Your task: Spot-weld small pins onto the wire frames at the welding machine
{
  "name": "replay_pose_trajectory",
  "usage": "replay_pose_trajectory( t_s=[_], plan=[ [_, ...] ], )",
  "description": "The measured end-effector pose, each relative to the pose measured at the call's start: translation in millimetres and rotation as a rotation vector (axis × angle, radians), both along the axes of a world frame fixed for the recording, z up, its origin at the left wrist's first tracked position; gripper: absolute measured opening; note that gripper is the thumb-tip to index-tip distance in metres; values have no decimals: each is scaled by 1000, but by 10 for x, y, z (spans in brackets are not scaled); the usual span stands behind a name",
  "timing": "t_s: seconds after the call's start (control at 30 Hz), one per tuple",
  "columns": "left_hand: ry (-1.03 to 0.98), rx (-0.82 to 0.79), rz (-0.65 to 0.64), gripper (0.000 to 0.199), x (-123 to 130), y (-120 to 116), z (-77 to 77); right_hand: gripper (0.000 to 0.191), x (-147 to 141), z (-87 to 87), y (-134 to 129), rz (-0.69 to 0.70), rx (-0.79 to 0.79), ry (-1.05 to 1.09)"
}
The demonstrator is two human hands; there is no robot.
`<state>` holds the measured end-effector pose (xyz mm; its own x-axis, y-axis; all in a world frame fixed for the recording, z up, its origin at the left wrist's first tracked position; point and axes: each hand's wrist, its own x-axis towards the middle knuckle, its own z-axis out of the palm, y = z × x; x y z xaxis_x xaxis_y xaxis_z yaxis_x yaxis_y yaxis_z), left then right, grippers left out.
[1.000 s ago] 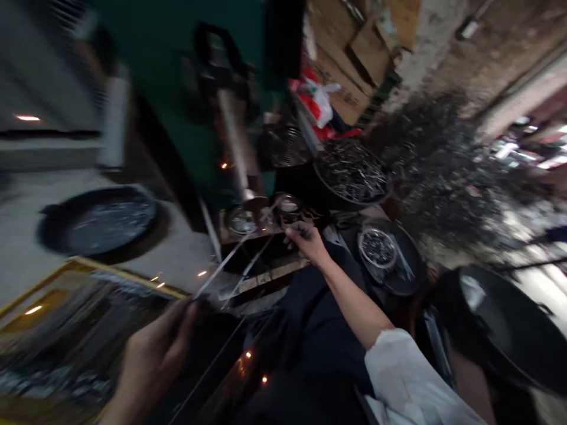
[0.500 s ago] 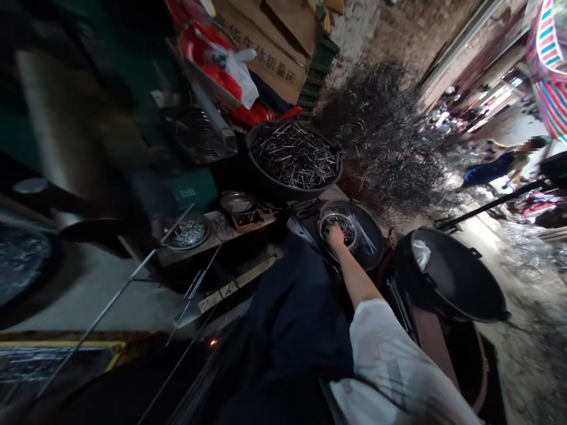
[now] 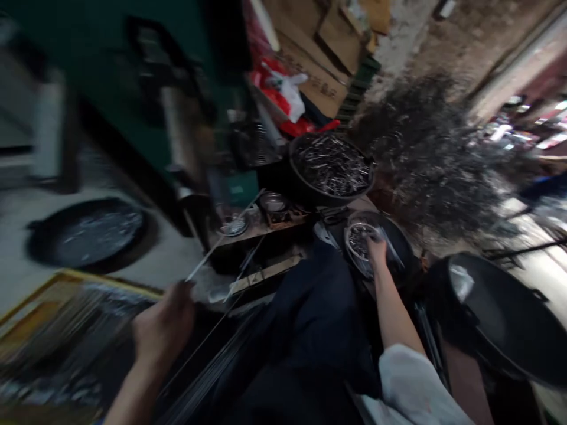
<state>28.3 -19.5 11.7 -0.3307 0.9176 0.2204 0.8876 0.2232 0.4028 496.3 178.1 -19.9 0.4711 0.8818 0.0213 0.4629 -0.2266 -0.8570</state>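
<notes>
At the lower left my left hand [image 3: 166, 324] is closed around a thin metal rod [image 3: 206, 260], which slants up and away toward the bench. My right hand [image 3: 376, 247] reaches forward to a round bowl [image 3: 346, 248], its fingers bunched over the bowl's right side. Small dark metal pieces [image 3: 358, 241] fill that bowl. Blur hides whatever the right fingertips may hold. The bowl sits in a wide black pan [image 3: 405, 260], beside several thin rods.
A black basin [image 3: 290, 156] heaped with metal rods stands behind the bowl. To the left are a green machine [image 3: 101, 77], a dish of small pieces [image 3: 234, 227] and a yellow-edged crate [image 3: 66, 276]. A large black pan [image 3: 527, 319] is at right; tangled wire [image 3: 425, 141] lies beyond.
The view has swung left, so everything sits further right. My left hand has come into view, on the rod. My right hand has moved from inside the bowl to its right side.
</notes>
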Motion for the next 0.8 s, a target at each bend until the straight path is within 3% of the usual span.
replay_pose_trajectory(
  t_s=[0.13, 0.23, 0.33, 0.43, 0.8],
  plan=[
    [42, 80, -67, 24, 150, 199, -142, 30, -1333, 144, -402, 308, 49, 667],
    [88, 82, -76, 31, 252, 281, -135, 36, -2399, 223, -757, 524, -133, 923],
    [77, 48, -81, 32, 299, 259, -101, 40, -3071, 289, -921, 587, -218, 1074],
    [52, -19, -83, 29, 280, 229, -86, 38, -3311, 364, -939, 617, -221, 1129],
    [-4, -31, -67, 24, 202, 414, -79, 31, -3482, 419, -841, 551, -96, 1081]
  ],
)
